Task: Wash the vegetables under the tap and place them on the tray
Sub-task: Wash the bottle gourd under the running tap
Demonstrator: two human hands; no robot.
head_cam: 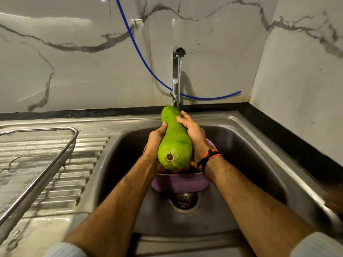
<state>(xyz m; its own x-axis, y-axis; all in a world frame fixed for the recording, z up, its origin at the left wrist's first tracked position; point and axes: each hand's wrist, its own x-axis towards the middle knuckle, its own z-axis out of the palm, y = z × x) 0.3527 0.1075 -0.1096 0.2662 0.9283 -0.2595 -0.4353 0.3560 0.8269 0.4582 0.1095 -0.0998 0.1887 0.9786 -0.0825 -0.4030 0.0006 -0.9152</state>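
Note:
A large green bottle gourd (175,140) is held over the steel sink (250,145), its far end under the water running from the tap (176,71). My left hand (155,140) grips its left side from below. My right hand (193,130) curls over its right side near the narrow neck. Under the gourd, a purple basket (181,184) sits in the sink basin; something orange shows inside it, mostly hidden. A wire mesh tray (37,160) stands on the draining board at the left with nothing in it.
The drain (183,200) lies just in front of the basket. A blue hose (141,52) hangs along the marble wall behind the tap. The ribbed draining board (78,175) is wet. A black counter edge (278,130) runs along the right of the sink.

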